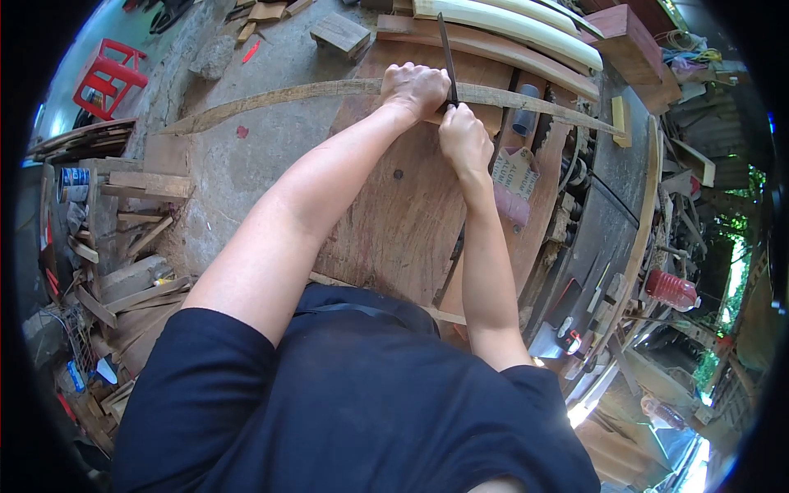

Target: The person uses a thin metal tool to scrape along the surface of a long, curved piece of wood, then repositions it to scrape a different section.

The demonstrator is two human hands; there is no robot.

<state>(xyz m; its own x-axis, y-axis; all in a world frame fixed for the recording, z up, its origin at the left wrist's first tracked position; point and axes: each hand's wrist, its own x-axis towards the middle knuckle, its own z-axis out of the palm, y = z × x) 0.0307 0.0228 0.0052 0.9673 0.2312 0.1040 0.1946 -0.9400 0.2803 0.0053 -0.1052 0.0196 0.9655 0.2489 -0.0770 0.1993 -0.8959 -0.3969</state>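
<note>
A long, curved, thin strip of wood (329,89) lies across the bench from left to right. My left hand (417,89) is closed in a fist over its middle. Just to the right of that fist, a handsaw (446,53) with a narrow dark blade, seen nearly edge-on, crosses the strip and points away from me. My right hand (466,138) is wrapped round the near end of the saw, hiding its handle. The blade's teeth are too small to make out. Beneath both hands is a brown wooden board (394,197).
Pale curved planks (509,29) are stacked at the far side. A grey pipe piece (524,111) and a printed cardboard piece (515,171) lie right of my right hand. Scrap wood (148,185) crowds the left. A red stool (111,78) stands far left; a wooden block (339,34) sits beyond.
</note>
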